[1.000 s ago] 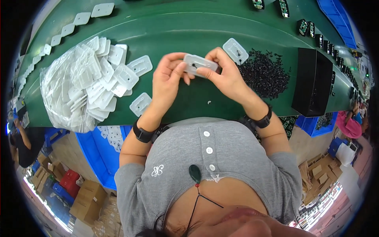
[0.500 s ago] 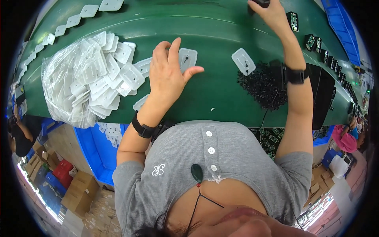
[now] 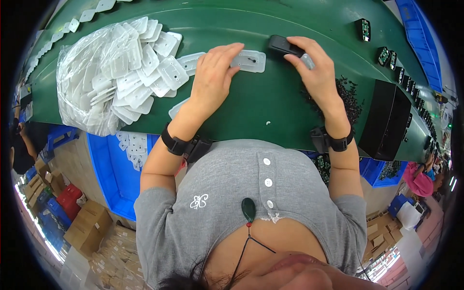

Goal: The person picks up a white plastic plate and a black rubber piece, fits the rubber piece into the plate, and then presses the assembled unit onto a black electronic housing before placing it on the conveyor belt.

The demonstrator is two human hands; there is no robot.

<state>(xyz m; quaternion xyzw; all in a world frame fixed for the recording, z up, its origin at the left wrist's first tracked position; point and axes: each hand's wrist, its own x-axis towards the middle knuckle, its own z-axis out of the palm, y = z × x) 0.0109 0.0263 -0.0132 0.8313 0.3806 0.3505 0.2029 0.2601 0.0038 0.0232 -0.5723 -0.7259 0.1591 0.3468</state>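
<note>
My left hand (image 3: 212, 75) is closed around the near end of a translucent plastic plate (image 3: 257, 61), its thumb and fingers at opposite edges. A small dark piece lies at the plate's middle. In my right hand (image 3: 316, 72) is a black rectangular plastic case (image 3: 280, 44), pinched between thumb and fingers just above the green table. Another translucent plate (image 3: 307, 61) shows partly behind my right hand. Close by my right wrist lies a heap of small black parts (image 3: 348, 101).
A clear bag spilling many translucent plates (image 3: 123, 67) lies at left on the green table (image 3: 246, 108). A black box (image 3: 385, 118) stands at right. Black housings with green circuit boards (image 3: 365, 30) line the right side, beside a blue tray (image 3: 420, 41). A blue bin (image 3: 111, 179) sits below the table.
My right hand has come from the far right toward the middle with the black case. My left fingers have closed in on the plate, which has turned sideways. The view has shifted slightly.
</note>
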